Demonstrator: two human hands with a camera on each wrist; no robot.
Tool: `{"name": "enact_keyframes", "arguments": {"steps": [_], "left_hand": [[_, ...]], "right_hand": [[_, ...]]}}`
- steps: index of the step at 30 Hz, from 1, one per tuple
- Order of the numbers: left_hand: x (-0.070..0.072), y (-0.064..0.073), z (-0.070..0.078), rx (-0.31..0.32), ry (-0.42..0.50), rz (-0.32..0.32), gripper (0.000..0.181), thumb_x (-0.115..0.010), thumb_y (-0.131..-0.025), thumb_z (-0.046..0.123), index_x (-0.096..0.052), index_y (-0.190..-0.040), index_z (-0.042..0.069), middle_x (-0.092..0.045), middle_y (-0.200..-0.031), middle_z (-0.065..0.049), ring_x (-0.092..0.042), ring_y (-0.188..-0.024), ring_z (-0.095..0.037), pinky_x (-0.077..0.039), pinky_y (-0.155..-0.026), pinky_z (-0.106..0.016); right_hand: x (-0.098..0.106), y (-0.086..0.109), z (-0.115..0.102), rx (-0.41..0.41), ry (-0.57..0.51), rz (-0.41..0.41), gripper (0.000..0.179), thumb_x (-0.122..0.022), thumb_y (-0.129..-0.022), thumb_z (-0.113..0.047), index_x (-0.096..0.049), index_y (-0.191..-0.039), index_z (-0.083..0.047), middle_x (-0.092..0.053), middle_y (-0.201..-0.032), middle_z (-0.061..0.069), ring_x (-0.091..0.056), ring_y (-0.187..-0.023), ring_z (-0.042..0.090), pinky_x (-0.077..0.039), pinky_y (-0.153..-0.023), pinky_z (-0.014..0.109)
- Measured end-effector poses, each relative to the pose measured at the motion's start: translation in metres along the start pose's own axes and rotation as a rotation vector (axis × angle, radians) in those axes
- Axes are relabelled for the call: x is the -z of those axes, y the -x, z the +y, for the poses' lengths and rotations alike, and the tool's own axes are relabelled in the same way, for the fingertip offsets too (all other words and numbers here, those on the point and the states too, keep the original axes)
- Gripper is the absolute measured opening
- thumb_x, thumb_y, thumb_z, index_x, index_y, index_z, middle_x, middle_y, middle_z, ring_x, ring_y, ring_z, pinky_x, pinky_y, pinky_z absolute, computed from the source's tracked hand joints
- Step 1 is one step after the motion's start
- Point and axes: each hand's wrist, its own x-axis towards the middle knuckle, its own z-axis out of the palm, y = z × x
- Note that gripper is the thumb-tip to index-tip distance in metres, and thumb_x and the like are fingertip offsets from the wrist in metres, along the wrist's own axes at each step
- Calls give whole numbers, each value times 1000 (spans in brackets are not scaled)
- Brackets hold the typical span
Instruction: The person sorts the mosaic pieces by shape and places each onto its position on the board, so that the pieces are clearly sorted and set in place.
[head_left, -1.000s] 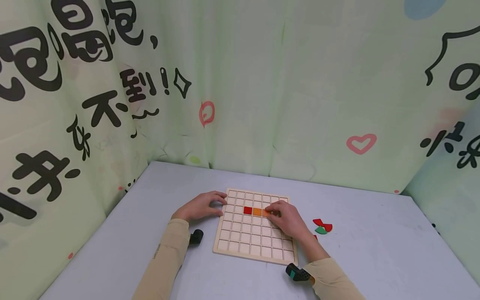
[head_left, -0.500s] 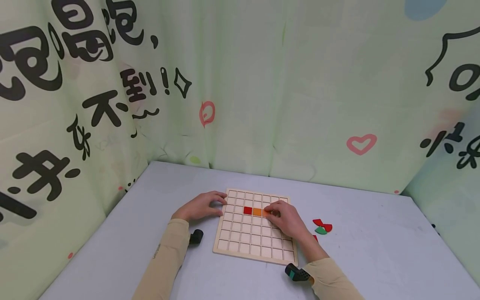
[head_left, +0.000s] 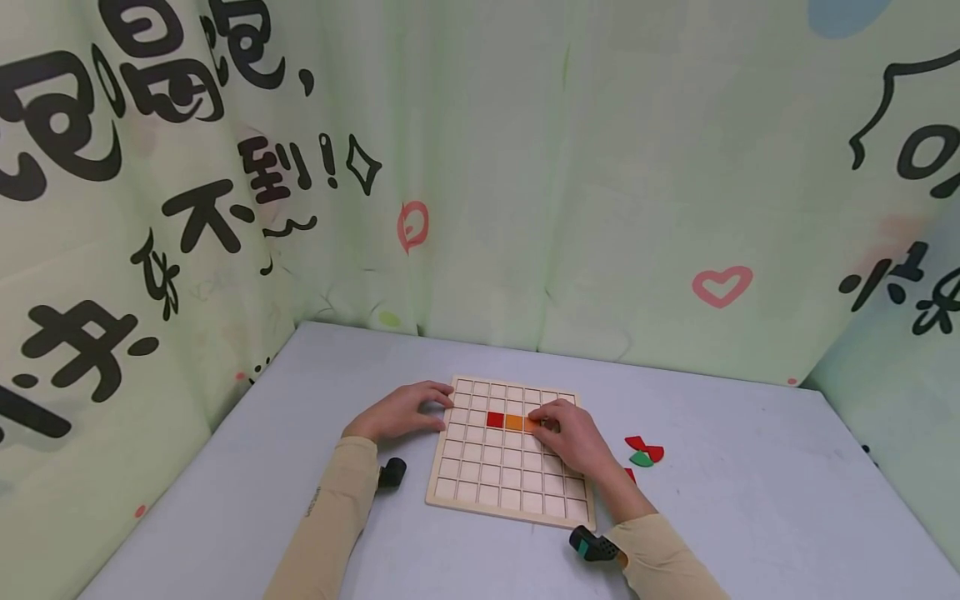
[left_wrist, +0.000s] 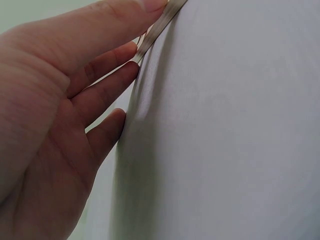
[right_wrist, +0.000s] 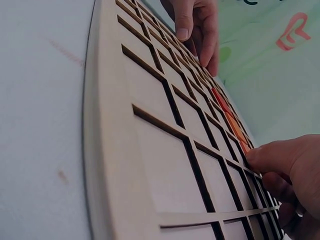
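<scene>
A wooden grid board (head_left: 468,492) lies on the table. In one row of its cells sit a red tile (head_left: 495,420) and an orange tile (head_left: 513,422). Right beside them is a second orange tile (head_left: 530,425), partly hidden by my right hand (head_left: 572,435), which pinches it at its cell with thumb and index finger; the other fingers are curled under. My left hand (head_left: 405,410) rests at the board's upper left edge, thumb and fingers spread and relaxed. In the left wrist view its fingertips (left_wrist: 131,70) meet the board's side (left_wrist: 160,27).
Right of the board, two red pieces (head_left: 656,453) and a green piece (head_left: 641,459) with curved edges lie close together. Another red piece (head_left: 630,475) shows partly behind the right forearm. A printed curtain (head_left: 480,208) rises behind the table (head_left: 750,483).
</scene>
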Motion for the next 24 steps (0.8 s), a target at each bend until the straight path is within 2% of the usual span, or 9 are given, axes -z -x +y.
{"name": "enact_keyframes", "arguments": {"steps": [18, 24], "left_hand": [[0, 1, 1, -6, 3, -6, 29, -76, -86, 16, -69, -114, 12, -50, -144, -5, -38, -139, -26, -30, -116, -43], [1, 2, 1, -16, 3, -5, 28, -76, -86, 15, -69, -113, 11, -50, -144, -6, -38, -139, -27, -30, -115, -44]], "right_hand": [[-1, 2, 0, -10, -3, 30, 20, -74, -86, -8, -74, -106, -6, -66, -105, 6, -55, -85, 18, -51, -77, 34], [6, 7, 4, -59, -40, 48, 24, -73, -88, -11, -72, -111, -6, -66, -111, 8, -61, -94, 22, -54, -85, 40]]}}
